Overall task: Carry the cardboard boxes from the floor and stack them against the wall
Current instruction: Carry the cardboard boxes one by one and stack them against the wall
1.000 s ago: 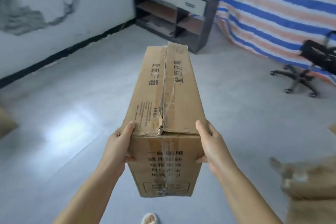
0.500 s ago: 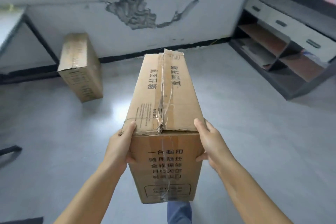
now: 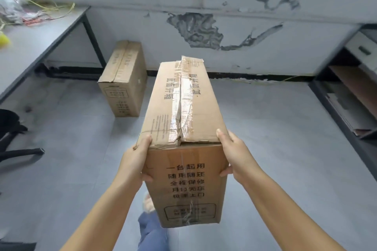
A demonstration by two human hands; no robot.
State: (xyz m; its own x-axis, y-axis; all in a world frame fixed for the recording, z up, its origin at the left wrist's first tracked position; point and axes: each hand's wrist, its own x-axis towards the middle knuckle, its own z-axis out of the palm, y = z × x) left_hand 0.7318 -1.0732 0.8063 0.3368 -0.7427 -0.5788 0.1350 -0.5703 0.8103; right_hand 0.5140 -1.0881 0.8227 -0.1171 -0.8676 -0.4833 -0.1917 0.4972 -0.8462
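Although the carried box (image 3: 184,128) fills the middle of my view, its underside and far end are hidden, and the small print on its near label is too smeared to read. Below it I see only part of a leg in blue cloth (image 3: 152,232) and a blurred foot (image 3: 147,203). The left hand (image 3: 133,162) is clamped on the box's near left corner, thumb lying over the top edge, fingers wrapped onto the side out of sight. The right hand (image 3: 235,156) grips the near right corner likewise, thumb on top, with one fingertip showing on the near face. The box sits between both hands, held off the floor (image 3: 265,128), its long axis pointing away from me and its taped seam uppermost. Further off, a second box (image 3: 124,78) stands on the floor, its far end at the wall (image 3: 265,59), beside a table leg. The table (image 3: 36,43) at left is cut off by the frame; the clutter on it is blurred. A shelf unit (image 3: 350,96) at right is partly out of view, as is a chair base (image 3: 18,149) at far left.
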